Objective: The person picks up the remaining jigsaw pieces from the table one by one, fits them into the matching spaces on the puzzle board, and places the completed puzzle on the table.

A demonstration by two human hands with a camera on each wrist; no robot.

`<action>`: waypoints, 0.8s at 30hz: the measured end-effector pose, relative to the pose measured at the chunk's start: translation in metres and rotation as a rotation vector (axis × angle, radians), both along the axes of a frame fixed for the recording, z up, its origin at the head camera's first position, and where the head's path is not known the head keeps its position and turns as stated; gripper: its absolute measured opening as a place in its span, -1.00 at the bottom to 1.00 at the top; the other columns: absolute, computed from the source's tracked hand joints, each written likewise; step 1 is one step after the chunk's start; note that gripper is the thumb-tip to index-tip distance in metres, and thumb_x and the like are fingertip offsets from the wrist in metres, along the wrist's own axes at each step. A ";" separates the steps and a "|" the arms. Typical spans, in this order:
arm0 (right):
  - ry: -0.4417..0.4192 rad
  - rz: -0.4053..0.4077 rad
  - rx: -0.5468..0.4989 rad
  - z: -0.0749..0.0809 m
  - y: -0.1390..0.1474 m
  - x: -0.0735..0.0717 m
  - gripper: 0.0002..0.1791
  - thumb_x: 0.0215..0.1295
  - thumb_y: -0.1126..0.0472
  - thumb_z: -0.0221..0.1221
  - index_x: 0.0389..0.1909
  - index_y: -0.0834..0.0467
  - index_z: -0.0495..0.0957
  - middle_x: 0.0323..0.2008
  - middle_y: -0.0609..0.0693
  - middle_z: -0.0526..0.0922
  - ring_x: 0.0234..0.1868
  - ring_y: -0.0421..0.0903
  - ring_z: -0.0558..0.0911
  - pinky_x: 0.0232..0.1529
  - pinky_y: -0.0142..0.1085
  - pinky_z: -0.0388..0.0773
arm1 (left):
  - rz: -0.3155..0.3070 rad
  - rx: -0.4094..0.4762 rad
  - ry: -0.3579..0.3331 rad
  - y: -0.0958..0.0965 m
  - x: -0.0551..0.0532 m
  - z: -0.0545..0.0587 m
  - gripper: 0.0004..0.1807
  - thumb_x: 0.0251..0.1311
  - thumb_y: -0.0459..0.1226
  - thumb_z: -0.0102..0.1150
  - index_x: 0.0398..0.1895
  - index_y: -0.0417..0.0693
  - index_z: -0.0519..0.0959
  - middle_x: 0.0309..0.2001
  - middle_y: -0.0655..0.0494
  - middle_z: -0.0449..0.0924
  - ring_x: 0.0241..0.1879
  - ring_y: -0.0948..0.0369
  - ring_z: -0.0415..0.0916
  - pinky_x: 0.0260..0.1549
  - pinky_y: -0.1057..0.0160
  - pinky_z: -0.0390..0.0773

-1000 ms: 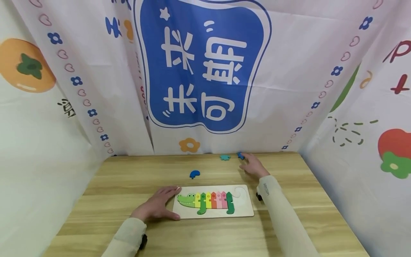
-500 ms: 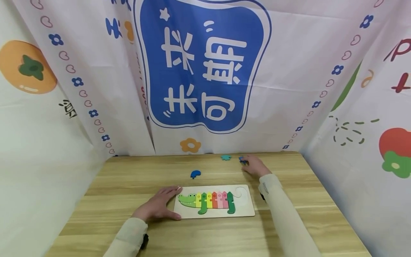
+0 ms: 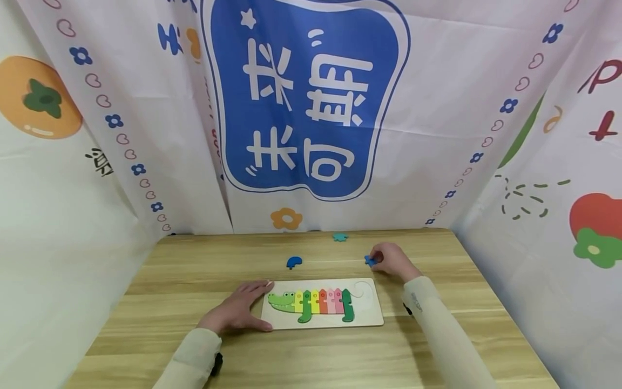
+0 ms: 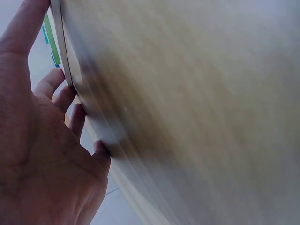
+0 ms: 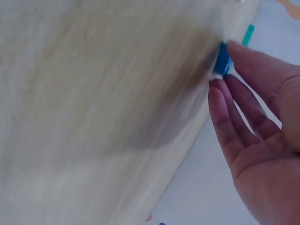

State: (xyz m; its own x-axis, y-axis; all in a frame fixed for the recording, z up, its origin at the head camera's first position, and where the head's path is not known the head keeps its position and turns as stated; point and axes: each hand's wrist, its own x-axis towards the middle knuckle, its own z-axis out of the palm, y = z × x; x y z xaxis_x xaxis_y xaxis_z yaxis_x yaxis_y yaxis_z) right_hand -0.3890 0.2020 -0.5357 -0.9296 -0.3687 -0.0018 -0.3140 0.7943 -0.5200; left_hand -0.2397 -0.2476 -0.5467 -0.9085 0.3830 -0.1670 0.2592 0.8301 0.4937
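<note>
A pale wooden puzzle board (image 3: 366,310) lies on the table, bearing a crocodile puzzle (image 3: 320,303) in green, yellow, red and pink. My left hand (image 3: 238,309) is spread at the board's left end, thumb by the near corner and fingertips by the far one. In the left wrist view its fingers (image 4: 65,96) reach along the board's edge. Beyond the board's right end, my right hand (image 3: 393,261) pinches a small blue puzzle piece (image 3: 370,261) between thumb and fingers. In the right wrist view the blue piece shows edge-on at the fingertips (image 5: 232,49).
Behind the board lies a dark blue curved puzzle piece (image 3: 293,262). A teal puzzle piece (image 3: 340,237) is near the table's back edge. Printed white cloth (image 3: 418,178) hangs behind and at both sides of the wooden table (image 3: 194,259).
My right hand has taken hold of the blue piece near the back edge and brought it toward the board. The left hand stays at the board's left end.
</note>
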 end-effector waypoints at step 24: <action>-0.190 -0.053 -0.228 0.001 -0.005 0.011 -0.57 0.42 0.33 0.27 0.28 0.19 0.56 -0.05 0.14 0.62 -0.15 -0.04 0.65 -0.15 -0.22 0.72 | 0.011 -0.008 -0.016 0.000 0.000 0.001 0.24 -0.10 0.32 0.53 0.65 0.13 0.18 0.64 0.00 0.10 0.60 -0.22 -0.03 0.44 -0.42 0.16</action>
State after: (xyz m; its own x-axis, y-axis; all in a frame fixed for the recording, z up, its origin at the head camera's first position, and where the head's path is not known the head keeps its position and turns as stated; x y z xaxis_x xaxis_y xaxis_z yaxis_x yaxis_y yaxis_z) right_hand -0.3784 0.1968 -0.5343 -0.9386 -0.3300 -0.1001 -0.1552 0.6633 -0.7321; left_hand -0.2395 -0.2476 -0.5458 -0.9099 0.3717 -0.1842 0.2424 0.8367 0.4911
